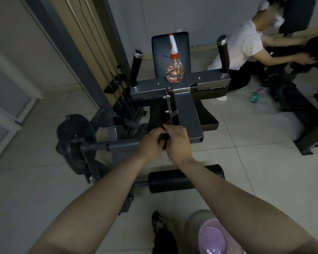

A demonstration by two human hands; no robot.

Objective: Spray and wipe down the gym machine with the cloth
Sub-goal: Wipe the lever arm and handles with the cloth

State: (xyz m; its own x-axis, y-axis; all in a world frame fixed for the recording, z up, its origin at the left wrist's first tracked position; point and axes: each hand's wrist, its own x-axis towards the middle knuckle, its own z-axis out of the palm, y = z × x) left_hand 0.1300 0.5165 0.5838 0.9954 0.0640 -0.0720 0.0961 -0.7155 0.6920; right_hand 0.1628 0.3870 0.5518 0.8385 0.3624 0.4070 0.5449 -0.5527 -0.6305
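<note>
Both hands, left hand (151,143) and right hand (178,143), grip dark cloth (163,139) at machine frame (189,116); spray bottle (174,66) upright on crossbar, 12 o'clock.

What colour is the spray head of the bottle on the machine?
The spray head is white and orange; head view.

Tiled floor (246,162) bearing the gym machine (188,118) and a green bottle (255,97); spray bottle (174,70) upright on the machine's grey crossbar (207,83).

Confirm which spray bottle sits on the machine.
The clear pinkish spray bottle with the orange-and-white nozzle, upright on the grey crossbar. The teal spray bottle is down on the floor at right.
</note>
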